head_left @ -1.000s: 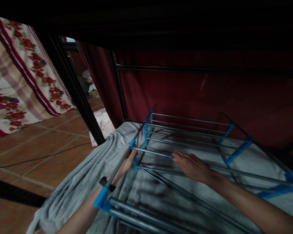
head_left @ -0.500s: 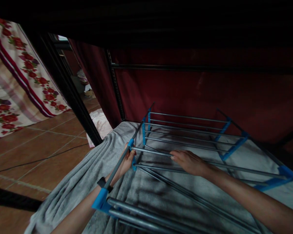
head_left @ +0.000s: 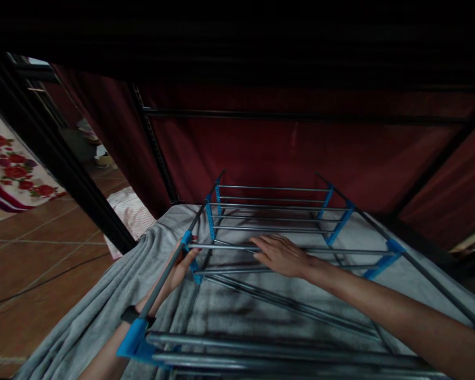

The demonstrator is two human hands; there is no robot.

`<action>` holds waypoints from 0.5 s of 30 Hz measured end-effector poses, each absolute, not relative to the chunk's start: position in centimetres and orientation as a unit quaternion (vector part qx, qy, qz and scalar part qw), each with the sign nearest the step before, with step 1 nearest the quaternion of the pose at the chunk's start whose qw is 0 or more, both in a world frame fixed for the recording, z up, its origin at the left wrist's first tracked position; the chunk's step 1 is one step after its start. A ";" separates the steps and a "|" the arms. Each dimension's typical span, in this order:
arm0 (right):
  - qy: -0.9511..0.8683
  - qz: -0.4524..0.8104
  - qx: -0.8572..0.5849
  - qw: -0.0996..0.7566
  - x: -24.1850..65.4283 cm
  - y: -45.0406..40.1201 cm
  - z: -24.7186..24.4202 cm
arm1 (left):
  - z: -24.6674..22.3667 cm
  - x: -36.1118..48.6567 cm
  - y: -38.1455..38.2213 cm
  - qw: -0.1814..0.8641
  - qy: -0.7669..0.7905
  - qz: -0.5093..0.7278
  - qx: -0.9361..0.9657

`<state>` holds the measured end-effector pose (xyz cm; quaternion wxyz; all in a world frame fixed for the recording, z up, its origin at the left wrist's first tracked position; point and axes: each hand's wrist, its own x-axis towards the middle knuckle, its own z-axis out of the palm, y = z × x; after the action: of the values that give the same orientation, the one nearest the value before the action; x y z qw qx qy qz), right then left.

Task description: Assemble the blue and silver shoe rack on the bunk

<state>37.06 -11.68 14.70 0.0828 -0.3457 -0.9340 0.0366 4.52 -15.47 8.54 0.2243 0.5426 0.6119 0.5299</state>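
Note:
A rack of grey metal tubes (head_left: 237, 247) with blue plastic connectors lies on a grey blanket (head_left: 114, 306). My left hand (head_left: 180, 268), with a dark band at the wrist, is closed round a blue connector (head_left: 187, 238) on the rack's left side tube; some fingers are hidden behind it. Over the middle crossbar, my right hand (head_left: 281, 256) lies palm down with its fingers stretched out and touching the tube. Several loose tubes (head_left: 285, 303) lie slanting on the blanket beneath the rack. Thicker tubes (head_left: 261, 345) run across the near end from a blue corner piece (head_left: 134, 338).
Dark red cloth (head_left: 237, 148) hangs behind the rack, crossed by a black metal bar (head_left: 261, 114). A black post (head_left: 75, 174) stands at the left. Beyond it are a tiled floor with a cable (head_left: 63, 273), striped cloth (head_left: 129, 208) and a flowered cloth (head_left: 16, 169). A dark structure hangs overhead.
The view has turned to the right, so the rack appears farther left and more of its right side shows. My left hand keeps its grip; my right hand stays on the middle crossbar.

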 end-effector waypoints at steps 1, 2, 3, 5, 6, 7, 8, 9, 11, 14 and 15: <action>-0.934 0.021 -0.347 0.079 37.5 -11.9 14.8 | 8.7 4.3 -15.6 0.244 0.611 0.525 0.539; -0.934 0.008 -0.349 0.074 38.1 -12.1 14.8 | 8.8 4.0 -15.7 0.269 0.606 0.524 0.535; -0.932 -0.002 -0.354 0.071 38.9 -12.3 14.9 | 8.8 3.6 -15.7 0.297 0.597 0.527 0.526; -0.927 -0.015 -0.368 0.068 40.9 -12.6 15.1 | 8.8 2.5 -15.7 0.339 0.573 0.563 0.489; -0.924 -0.019 -0.375 0.068 42.1 -12.6 15.3 | 9.0 2.0 -15.6 0.363 0.559 0.585 0.462; -0.922 -0.021 -0.380 0.068 43.4 -12.6 15.6 | 9.4 1.5 -15.5 0.384 0.554 0.597 0.434; -0.920 -0.021 -0.386 0.068 44.9 -12.5 15.9 | 10.0 1.1 -15.4 0.404 0.555 0.603 0.406; -0.917 -0.017 -0.393 0.068 46.5 -12.3 16.2 | 10.7 0.9 -15.4 0.424 0.559 0.602 0.381; -0.905 0.001 -0.420 0.076 49.7 -12.0 16.8 | 12.6 1.1 -15.6 0.473 0.568 0.586 0.332; -0.881 0.042 -0.463 0.086 53.3 -11.6 17.0 | 15.5 2.5 -15.8 0.554 0.569 0.551 0.255; -0.876 0.055 -0.471 0.085 54.0 -11.6 16.8 | 16.2 3.1 -15.8 0.569 0.574 0.539 0.235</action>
<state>53.98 -11.57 16.78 0.0850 -0.4709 -0.8764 0.0551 3.12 -15.77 16.21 0.5690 0.2351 0.5745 0.5394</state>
